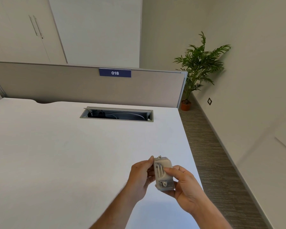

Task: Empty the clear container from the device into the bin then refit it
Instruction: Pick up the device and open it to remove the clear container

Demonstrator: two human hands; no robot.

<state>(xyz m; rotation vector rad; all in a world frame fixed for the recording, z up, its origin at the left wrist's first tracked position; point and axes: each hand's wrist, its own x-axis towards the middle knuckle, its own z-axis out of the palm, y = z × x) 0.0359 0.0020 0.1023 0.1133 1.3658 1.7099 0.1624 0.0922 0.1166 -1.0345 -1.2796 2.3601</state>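
Device (163, 174) held in the air over the near right part of the desk (56, 146), upright, between both hands. Clear container: cannot tell whether fitted or off; nothing clear stands apart from the body. Left hand (139, 177) pinches the device's left edge, fingertips narrow, likely to steady or pry. Right hand (186, 187) cups it from below and right, thumb across the face, likely bracing. No bin in view. Cable slot (116, 114) and plant (200, 63) well apart.

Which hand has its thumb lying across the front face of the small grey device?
The right hand: its thumb crosses the device front, while the left hand only pinches the device's left edge.
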